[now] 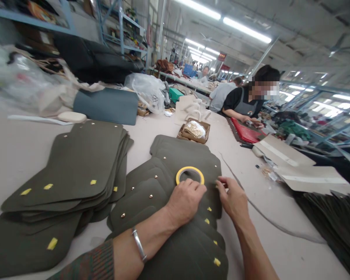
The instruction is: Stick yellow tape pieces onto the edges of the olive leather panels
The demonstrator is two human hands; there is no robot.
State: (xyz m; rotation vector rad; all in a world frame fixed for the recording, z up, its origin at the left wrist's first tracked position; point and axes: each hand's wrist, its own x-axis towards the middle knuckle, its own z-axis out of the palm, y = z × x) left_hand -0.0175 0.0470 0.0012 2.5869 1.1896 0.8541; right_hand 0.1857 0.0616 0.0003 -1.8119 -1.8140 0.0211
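My left hand [188,200] is closed on the near rim of a roll of yellow tape [202,177], which lies over a stack of dark olive panels [181,149]. To its right, my right hand [233,196] pinches thumb and finger together at the right edge of the stack. Whatever is between those fingertips is too small to make out. Small metal studs [155,177] dot the fanned panels, and short bits of yellow tape [217,261] mark their right side.
On the left lies another pile of olive panels [84,155] with yellow tape bits. A small box [205,134] of gold-coloured pieces stands behind the stack. A thin cord [258,210] crosses the table at right. Further back, a person [242,103] handles a red item [245,130].
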